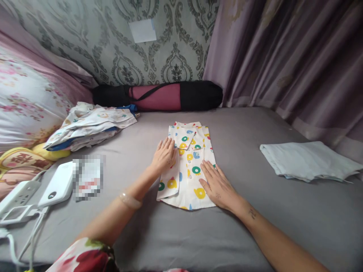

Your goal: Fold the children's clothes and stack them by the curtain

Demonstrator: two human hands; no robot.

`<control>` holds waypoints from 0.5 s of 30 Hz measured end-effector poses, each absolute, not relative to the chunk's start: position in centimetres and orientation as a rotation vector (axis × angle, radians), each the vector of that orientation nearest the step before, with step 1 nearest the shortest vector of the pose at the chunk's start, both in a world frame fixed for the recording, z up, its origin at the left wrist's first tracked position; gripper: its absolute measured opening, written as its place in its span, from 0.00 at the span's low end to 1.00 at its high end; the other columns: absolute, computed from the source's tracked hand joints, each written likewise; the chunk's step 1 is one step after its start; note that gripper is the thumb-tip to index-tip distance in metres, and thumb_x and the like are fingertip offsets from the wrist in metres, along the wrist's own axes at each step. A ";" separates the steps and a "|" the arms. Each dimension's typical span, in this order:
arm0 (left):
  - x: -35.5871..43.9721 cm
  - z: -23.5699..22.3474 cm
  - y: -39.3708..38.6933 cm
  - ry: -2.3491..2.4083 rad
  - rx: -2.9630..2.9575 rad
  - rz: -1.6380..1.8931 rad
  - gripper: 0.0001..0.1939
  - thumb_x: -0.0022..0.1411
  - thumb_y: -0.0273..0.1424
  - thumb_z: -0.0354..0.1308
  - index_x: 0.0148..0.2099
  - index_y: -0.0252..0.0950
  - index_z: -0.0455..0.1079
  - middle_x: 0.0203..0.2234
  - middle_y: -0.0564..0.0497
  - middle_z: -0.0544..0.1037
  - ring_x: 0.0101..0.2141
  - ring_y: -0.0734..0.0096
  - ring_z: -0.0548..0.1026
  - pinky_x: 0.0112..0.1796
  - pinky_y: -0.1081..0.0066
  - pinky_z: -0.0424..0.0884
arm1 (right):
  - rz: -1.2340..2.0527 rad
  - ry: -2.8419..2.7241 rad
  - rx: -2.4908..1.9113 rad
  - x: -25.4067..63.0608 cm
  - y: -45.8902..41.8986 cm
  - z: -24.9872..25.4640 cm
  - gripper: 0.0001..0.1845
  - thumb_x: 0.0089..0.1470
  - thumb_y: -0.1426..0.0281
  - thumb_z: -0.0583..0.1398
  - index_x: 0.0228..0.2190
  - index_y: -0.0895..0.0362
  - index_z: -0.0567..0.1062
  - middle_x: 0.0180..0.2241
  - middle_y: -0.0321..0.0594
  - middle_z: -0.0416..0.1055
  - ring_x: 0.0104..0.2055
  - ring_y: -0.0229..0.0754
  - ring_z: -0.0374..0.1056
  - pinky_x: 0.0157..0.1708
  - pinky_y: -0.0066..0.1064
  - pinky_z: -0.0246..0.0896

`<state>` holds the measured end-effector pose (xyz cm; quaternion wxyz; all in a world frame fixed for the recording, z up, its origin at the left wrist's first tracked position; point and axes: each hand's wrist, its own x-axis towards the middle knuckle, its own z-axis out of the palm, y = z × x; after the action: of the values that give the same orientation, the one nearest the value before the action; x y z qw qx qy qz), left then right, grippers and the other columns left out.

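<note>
Two hands, left [165,154] and right [219,184], lie flat and open, gripping nothing, on the patterned shirt [190,177]; best smooth outward gently, keeping that folded sleeve straight.

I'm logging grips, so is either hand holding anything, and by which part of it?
Nothing is held: the left hand and the right hand rest open on the printed shirt, without gripping it.

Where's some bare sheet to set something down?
Bare grey sheet shows between the printed shirt and the folded pale cloth, and between the shirt's collar and the maroon-and-black bag. The left side is crowded: clothes pile, power strip, white power bank.
</note>
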<state>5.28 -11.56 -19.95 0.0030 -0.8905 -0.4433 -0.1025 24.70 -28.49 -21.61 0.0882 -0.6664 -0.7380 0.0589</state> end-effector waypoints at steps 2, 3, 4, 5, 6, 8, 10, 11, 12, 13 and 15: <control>5.7 -21.3 -10.0 -1.454 -2.780 -0.252 0.31 0.71 0.40 0.35 0.67 0.24 0.52 0.66 0.36 0.55 0.66 0.55 0.50 0.64 0.56 0.46 | 0.200 -2.198 -1.993 24.7 -28.5 -21.4 0.33 0.66 0.58 0.43 0.65 0.63 0.54 0.68 0.47 0.44 0.70 0.46 0.39 0.67 0.46 0.39; 5.8 -22.0 -9.4 -1.486 -2.785 -0.213 0.32 0.71 0.42 0.35 0.67 0.24 0.51 0.66 0.35 0.53 0.66 0.55 0.50 0.64 0.56 0.46 | 0.214 -2.203 -1.996 24.7 -28.5 -21.4 0.33 0.66 0.58 0.43 0.65 0.64 0.54 0.68 0.48 0.43 0.70 0.46 0.38 0.67 0.46 0.39; 5.8 -22.6 -9.1 -1.508 -2.791 -0.181 0.34 0.71 0.44 0.34 0.68 0.24 0.50 0.66 0.35 0.53 0.66 0.54 0.50 0.64 0.55 0.47 | 0.227 -2.208 -1.999 24.8 -28.5 -21.3 0.33 0.66 0.58 0.43 0.65 0.65 0.54 0.68 0.48 0.43 0.70 0.46 0.38 0.67 0.46 0.38; 5.9 -23.1 -8.9 -1.519 -2.797 -0.161 0.34 0.71 0.45 0.33 0.68 0.24 0.50 0.66 0.35 0.52 0.66 0.54 0.51 0.64 0.55 0.47 | 0.238 -2.212 -1.999 24.8 -28.5 -21.2 0.33 0.66 0.58 0.43 0.65 0.65 0.54 0.68 0.48 0.43 0.70 0.46 0.38 0.67 0.46 0.38; 5.9 -23.3 -8.8 -1.521 -2.798 -0.153 0.35 0.71 0.45 0.32 0.68 0.25 0.49 0.66 0.36 0.52 0.66 0.54 0.51 0.63 0.53 0.47 | 0.246 -2.214 -1.998 24.8 -28.5 -21.1 0.33 0.66 0.58 0.43 0.65 0.66 0.54 0.68 0.48 0.43 0.70 0.46 0.38 0.67 0.46 0.37; 5.9 -23.4 -8.8 -1.514 -2.784 -0.156 0.35 0.71 0.46 0.32 0.68 0.26 0.50 0.66 0.36 0.52 0.66 0.53 0.51 0.63 0.51 0.47 | 0.251 -2.206 -1.996 24.8 -28.4 -21.1 0.33 0.66 0.58 0.42 0.65 0.66 0.53 0.68 0.48 0.42 0.70 0.46 0.37 0.67 0.46 0.37; 5.9 -23.2 -9.2 -1.505 -2.751 -0.165 0.34 0.71 0.45 0.32 0.67 0.26 0.51 0.66 0.35 0.54 0.66 0.52 0.51 0.63 0.50 0.46 | 0.256 -2.194 -1.992 24.7 -28.4 -21.1 0.33 0.66 0.59 0.42 0.65 0.65 0.54 0.68 0.48 0.42 0.70 0.46 0.37 0.67 0.46 0.37; 5.8 -23.0 -9.5 -1.498 -2.734 -0.169 0.34 0.71 0.45 0.33 0.67 0.26 0.52 0.66 0.35 0.54 0.66 0.51 0.51 0.63 0.50 0.46 | 0.264 -2.190 -1.991 24.7 -28.5 -21.1 0.33 0.66 0.59 0.42 0.65 0.66 0.54 0.68 0.48 0.43 0.70 0.46 0.37 0.67 0.46 0.37; 5.8 -22.8 -10.0 -1.487 -2.723 -0.173 0.33 0.71 0.44 0.33 0.67 0.25 0.52 0.66 0.34 0.54 0.66 0.51 0.51 0.63 0.50 0.45 | 0.277 -2.186 -1.989 24.7 -28.5 -21.1 0.33 0.66 0.59 0.42 0.65 0.66 0.54 0.68 0.49 0.43 0.70 0.46 0.37 0.67 0.46 0.37; 5.6 -22.7 -10.6 -1.472 -2.723 -0.172 0.33 0.71 0.44 0.34 0.66 0.24 0.52 0.66 0.33 0.54 0.66 0.50 0.50 0.63 0.50 0.45 | 0.296 -2.184 -1.983 24.8 -28.6 -21.0 0.33 0.66 0.59 0.43 0.65 0.66 0.53 0.68 0.49 0.43 0.70 0.46 0.37 0.67 0.46 0.37; 5.2 -22.4 -12.3 -1.443 -2.759 -0.158 0.32 0.71 0.42 0.35 0.66 0.24 0.52 0.66 0.32 0.53 0.66 0.49 0.50 0.63 0.50 0.47 | 0.345 -2.174 -1.953 25.1 -28.7 -20.9 0.33 0.66 0.58 0.43 0.65 0.66 0.53 0.68 0.50 0.43 0.70 0.47 0.38 0.67 0.46 0.37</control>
<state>5.17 -12.28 -22.39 0.0120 -0.8849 -0.4629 -0.0506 25.05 -28.74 -20.86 0.0993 -0.6604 -0.7351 0.1166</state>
